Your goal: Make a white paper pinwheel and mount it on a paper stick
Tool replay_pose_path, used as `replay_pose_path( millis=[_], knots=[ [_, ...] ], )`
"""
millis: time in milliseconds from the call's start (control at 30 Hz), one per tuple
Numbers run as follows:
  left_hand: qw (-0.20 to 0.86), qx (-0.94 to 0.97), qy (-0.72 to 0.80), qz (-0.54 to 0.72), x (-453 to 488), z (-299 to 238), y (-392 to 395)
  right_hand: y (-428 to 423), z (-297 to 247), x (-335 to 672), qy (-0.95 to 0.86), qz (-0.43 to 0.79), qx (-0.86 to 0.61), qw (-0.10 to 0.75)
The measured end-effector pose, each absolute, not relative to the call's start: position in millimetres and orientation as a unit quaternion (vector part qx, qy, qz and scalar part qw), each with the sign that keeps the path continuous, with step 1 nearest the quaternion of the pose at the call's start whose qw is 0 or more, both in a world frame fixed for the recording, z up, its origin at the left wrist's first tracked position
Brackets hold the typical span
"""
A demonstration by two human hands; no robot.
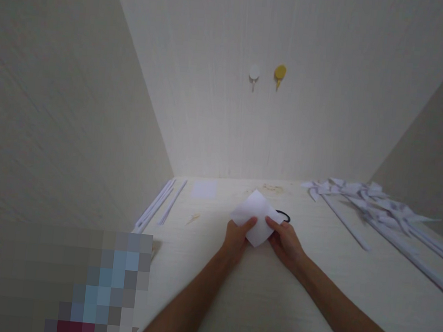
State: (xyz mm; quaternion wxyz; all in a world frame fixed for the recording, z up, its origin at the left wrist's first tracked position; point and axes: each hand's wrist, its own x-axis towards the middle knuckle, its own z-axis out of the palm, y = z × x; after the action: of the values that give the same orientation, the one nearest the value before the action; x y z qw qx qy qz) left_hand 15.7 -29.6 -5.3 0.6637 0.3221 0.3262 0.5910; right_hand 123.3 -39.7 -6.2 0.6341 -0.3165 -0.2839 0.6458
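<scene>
Both my hands hold a white square sheet of paper (256, 215) turned like a diamond above the pale table (232, 302). My left hand (238, 236) pinches its lower left edge with the thumb on top. My right hand (285, 240) pinches its lower right edge in the same way. Just behind the paper, a black loop like a hair tie (285, 215) lies on the table, partly hidden.
Several folded white paper pinwheels on long sticks (374, 209) lie at the right. Thin white paper sticks (161, 204) lie at the left wall, with a small white sheet (204, 189) near the back. Two hooks, white (254, 74) and yellow (279, 73), are on the back wall.
</scene>
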Motion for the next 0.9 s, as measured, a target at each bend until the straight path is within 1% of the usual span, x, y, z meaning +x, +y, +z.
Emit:
replay_pose_path(
  millis=[233, 500, 667, 800, 900],
  knots=[
    [0.627, 0.328, 0.362, 0.607, 15.4, -5.2, -29.3, -38.7, -8.4, 121.9, -0.294, 0.638, -0.324, 0.633],
    [0.614, 0.314, 0.382, 0.616, 17.0, -3.4, -31.0, -38.2, -9.9, 120.0, -0.312, 0.627, -0.341, 0.628],
    [0.6, 0.337, 0.395, 0.608, 16.6, -6.0, -28.0, -37.1, -11.0, 121.7, -0.312, 0.598, -0.357, 0.646],
    [0.63, 0.36, 0.371, 0.58, 15.9, -7.2, -23.9, -35.7, -12.5, 125.8, -0.301, 0.546, -0.396, 0.674],
    [0.643, 0.378, 0.354, 0.565, 15.0, -9.5, -22.0, -35.1, -14.3, 127.2, -0.298, 0.528, -0.42, 0.675]
  ],
)
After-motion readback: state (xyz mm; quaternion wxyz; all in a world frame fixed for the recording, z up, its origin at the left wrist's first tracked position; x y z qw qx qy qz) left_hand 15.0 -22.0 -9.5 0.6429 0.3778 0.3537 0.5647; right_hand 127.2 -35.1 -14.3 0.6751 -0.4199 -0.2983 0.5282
